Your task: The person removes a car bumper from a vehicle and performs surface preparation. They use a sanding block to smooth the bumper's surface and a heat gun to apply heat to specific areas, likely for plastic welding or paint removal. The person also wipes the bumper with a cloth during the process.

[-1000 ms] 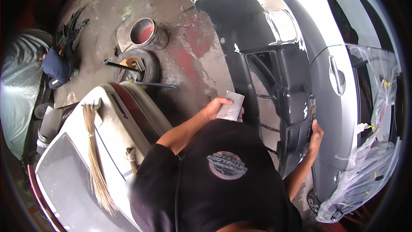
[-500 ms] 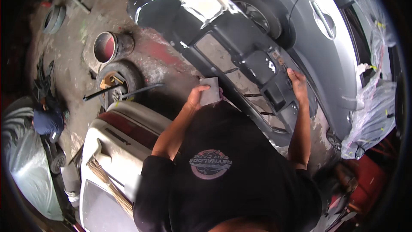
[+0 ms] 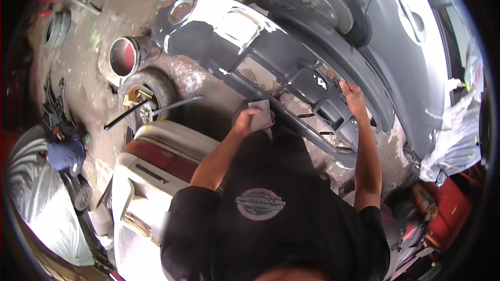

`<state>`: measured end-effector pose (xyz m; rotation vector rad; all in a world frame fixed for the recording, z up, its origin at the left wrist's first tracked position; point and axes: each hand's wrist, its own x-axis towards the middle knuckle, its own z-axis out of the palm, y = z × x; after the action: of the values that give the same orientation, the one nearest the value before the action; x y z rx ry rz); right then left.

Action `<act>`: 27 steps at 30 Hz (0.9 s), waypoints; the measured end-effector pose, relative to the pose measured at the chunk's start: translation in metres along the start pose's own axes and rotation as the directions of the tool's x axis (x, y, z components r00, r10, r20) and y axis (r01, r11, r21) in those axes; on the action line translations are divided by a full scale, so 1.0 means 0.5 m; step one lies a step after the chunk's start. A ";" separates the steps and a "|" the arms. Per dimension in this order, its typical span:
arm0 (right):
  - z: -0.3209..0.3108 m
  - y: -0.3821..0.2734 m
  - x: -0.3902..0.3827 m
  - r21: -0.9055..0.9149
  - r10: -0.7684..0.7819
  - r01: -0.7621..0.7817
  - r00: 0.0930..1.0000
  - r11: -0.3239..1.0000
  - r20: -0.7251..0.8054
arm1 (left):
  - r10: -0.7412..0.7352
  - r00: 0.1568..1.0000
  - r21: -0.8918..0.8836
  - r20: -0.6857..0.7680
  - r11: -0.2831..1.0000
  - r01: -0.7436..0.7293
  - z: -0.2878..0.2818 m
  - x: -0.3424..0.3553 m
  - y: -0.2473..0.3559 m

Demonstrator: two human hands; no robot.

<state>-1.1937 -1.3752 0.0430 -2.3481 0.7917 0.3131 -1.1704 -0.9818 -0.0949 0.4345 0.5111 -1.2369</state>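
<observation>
My left hand [image 3: 244, 122] grips a flat grey pad [image 3: 260, 115], thumb pressed across its face, just beside the near edge of a black bumper [image 3: 277, 62], while my right hand [image 3: 355, 100] rests on the opposite edge (whether its fingers curl underneath, I cannot tell). The bumper stretches out before me, above a stained concrete floor [image 3: 190, 112]; what bears its weight is hidden.

Should my right hand lose its hold, the long shell could tip or slide, and its rim might knock the dark grey curved panel [image 3: 341, 54] alongside or scuff the grey car [image 3: 411, 80] beyond. A loose thumb could drop the pad; grit caught beneath it, or one hard corner, would be enough to score a smooth surface.

The pad is thin and rectangular, matte and stiff-looking. The bumper is moulded in sweeping curves, its black skin broken by glossy white patches [image 3: 237, 27], a round socket at the far end and wide openings crossed by slim bars. Crumpled clear plastic [image 3: 453, 138] hangs at the car's side. Across the floor, a rubber tyre [image 3: 164, 87] lies flat near a tilted, red-stained bucket [image 3: 147, 51].
</observation>
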 end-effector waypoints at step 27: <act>-0.227 -0.383 0.117 0.263 -0.481 0.493 0.869 0.829 -0.114 | 0.957 0.236 0.352 -0.166 0.281 -0.893 0.386 -0.364 0.131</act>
<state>-1.0277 -1.3560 0.2015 -2.1875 0.2076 -0.0719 -1.1262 -0.9336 0.1707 0.9726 0.3070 0.0442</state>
